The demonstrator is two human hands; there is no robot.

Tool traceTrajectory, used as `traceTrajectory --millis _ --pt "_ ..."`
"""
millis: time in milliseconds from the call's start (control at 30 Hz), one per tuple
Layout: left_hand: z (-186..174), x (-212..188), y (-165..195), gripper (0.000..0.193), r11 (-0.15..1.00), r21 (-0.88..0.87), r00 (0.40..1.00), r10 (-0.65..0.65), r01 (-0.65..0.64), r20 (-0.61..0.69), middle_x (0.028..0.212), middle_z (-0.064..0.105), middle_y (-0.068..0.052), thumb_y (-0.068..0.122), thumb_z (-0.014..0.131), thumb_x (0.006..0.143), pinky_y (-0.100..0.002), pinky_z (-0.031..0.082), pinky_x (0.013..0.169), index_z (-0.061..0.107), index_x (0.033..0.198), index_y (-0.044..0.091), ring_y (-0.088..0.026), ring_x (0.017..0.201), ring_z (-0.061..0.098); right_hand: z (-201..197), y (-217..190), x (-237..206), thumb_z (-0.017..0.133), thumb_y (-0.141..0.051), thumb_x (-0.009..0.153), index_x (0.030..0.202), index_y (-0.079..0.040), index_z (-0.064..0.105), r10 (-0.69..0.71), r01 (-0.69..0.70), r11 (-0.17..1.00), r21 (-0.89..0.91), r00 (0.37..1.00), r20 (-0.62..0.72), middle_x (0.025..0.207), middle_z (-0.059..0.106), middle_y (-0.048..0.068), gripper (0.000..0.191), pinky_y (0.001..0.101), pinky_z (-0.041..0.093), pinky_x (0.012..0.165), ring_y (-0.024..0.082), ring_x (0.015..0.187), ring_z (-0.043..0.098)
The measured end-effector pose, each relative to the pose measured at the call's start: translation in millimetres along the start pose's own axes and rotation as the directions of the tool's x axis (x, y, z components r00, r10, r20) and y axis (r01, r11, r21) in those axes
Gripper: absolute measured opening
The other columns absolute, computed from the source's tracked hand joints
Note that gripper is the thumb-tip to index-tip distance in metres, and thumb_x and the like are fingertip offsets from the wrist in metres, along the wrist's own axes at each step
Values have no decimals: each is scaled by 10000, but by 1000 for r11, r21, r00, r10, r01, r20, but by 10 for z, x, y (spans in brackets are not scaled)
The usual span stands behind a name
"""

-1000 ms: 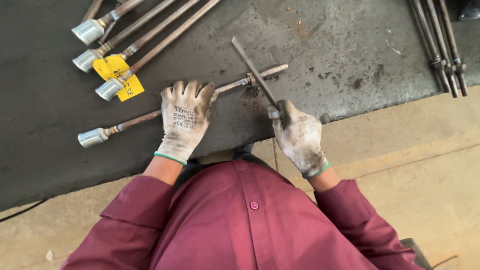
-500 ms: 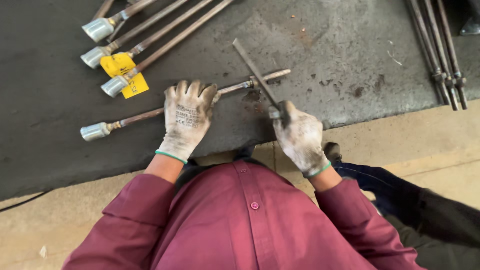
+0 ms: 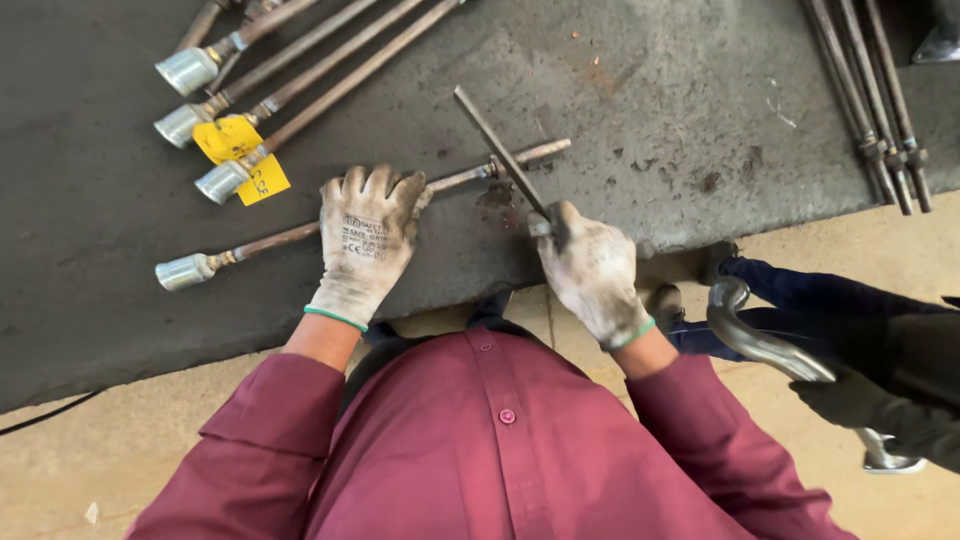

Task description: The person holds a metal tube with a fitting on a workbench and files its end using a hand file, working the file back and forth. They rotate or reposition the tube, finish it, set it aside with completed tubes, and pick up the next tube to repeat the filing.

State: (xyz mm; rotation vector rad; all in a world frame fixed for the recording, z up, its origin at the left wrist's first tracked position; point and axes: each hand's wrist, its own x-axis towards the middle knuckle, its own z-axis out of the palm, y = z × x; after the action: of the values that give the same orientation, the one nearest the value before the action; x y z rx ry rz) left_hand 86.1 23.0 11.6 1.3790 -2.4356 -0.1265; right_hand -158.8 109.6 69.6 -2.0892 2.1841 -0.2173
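Note:
My left hand [image 3: 365, 240], in a dirty white work glove, presses flat on a long thin metal rod [image 3: 460, 180] that lies on the dark steel worktable [image 3: 640, 110]. The rod has a silver cylindrical fitting [image 3: 183, 271] at its left end and a threaded right end. My right hand [image 3: 590, 265], also gloved, grips a flat metal file [image 3: 497, 150] that slants up and left, crossing the rod near its threaded end. Rusty dust marks the table under the file.
Several similar rods with silver fittings [image 3: 190, 70] lie at the upper left, with yellow tags [image 3: 240, 150] on them. More rods [image 3: 870, 110] lie at the upper right. A co-worker in dark clothes [image 3: 850, 330] carries a curved metal piece [image 3: 760, 340] at the right.
A co-worker has come further into view at the right, now holding a curved metal piece. My hands, the rod and the file have stayed almost in place.

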Motion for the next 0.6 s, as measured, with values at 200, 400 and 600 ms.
traceTrajectory --millis 200,400,600 --pt "-19 -21 -4 340 1000 -9 1000 -7 7 12 1058 644 -29 289 729 870 -457 449 855 726 1204 227 -268 1004 591 51 41 -2 647 -274 959 999 -86 585 -33 35 999 -30 998 61 706 674 147 202 517 502 542 392 650 680" --pt "-6 9 -6 278 1000 -12 999 -15 14 -32 1042 651 -26 292 721 926 -458 446 850 731 1196 231 -271 983 600 45 83 -67 628 -209 959 1014 -101 578 -112 117 991 70 991 -78 744 691 118 132 506 495 537 374 672 692" --pt "-11 -1 -8 288 999 -53 998 -8 5 -63 1065 660 -23 305 712 922 -464 442 849 734 1192 208 -272 984 606 53 75 -60 639 -199 922 992 -91 578 -25 41 971 235 997 -73 774 703 120 142 506 505 546 371 656 686"
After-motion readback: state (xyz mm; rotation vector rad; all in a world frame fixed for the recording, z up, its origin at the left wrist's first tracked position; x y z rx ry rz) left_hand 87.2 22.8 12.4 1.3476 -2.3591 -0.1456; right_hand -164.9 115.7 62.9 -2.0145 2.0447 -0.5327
